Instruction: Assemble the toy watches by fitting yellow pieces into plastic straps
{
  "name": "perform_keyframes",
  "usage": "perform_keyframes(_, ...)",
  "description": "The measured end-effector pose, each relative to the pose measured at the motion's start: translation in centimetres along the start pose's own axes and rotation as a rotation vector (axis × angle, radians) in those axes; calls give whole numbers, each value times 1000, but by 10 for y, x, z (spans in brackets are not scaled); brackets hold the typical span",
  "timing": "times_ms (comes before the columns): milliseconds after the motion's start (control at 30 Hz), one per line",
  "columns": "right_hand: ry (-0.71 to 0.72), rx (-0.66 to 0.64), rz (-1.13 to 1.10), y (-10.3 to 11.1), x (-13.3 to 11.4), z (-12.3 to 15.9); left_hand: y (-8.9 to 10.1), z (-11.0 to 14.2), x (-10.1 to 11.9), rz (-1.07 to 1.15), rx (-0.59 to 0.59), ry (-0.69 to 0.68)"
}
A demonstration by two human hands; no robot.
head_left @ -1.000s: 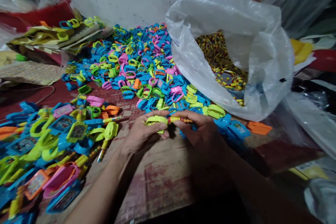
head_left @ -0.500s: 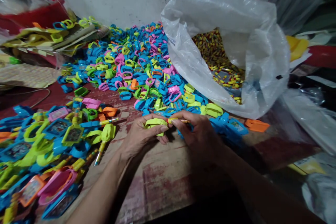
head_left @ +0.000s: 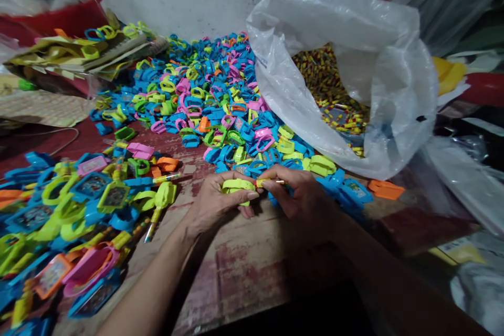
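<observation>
My left hand (head_left: 214, 202) is closed on a lime-green plastic frame piece (head_left: 237, 187), held just above the worn wooden board (head_left: 244, 268). My right hand (head_left: 299, 197) pinches a small yellow and orange stick (head_left: 271, 182) whose tip touches the right end of the green piece. Both hands meet in the middle of the view. Right behind them starts a big heap of blue, pink and green plastic frames (head_left: 205, 94).
A large clear plastic bag (head_left: 354, 79) of small yellow and red sticks lies open at the right. Assembled colourful toys (head_left: 79, 205) cover the left. An orange piece (head_left: 386, 189) lies by the bag. Papers and a red tub (head_left: 66, 21) stand at the back left.
The stick has gone further into the green piece, so less of it shows beyond my right fingers. Both hands stay in nearly the same place.
</observation>
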State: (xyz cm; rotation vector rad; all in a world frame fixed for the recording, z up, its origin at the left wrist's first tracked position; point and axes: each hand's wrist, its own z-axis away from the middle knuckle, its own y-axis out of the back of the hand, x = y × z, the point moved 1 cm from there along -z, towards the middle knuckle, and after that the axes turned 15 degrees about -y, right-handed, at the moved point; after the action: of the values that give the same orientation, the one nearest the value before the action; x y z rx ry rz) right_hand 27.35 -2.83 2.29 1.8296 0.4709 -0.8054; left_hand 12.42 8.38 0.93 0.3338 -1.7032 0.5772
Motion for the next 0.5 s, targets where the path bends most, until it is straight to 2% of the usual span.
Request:
perform_keyframes(167,41,-92,-88,1,2,3,1,-1,-10,-3,-24,-35)
perform_keyframes(267,53,-70,-50,-3,2,8,3,-1,-16,-20,-53,-29)
perform_keyframes(367,-16,-2,-31,-9,1,14,5,-2,-22,22,-99,-7)
perform_keyframes(500,-130,2,-107,-13,2,16,7,-3,-27,128,-126,-8)
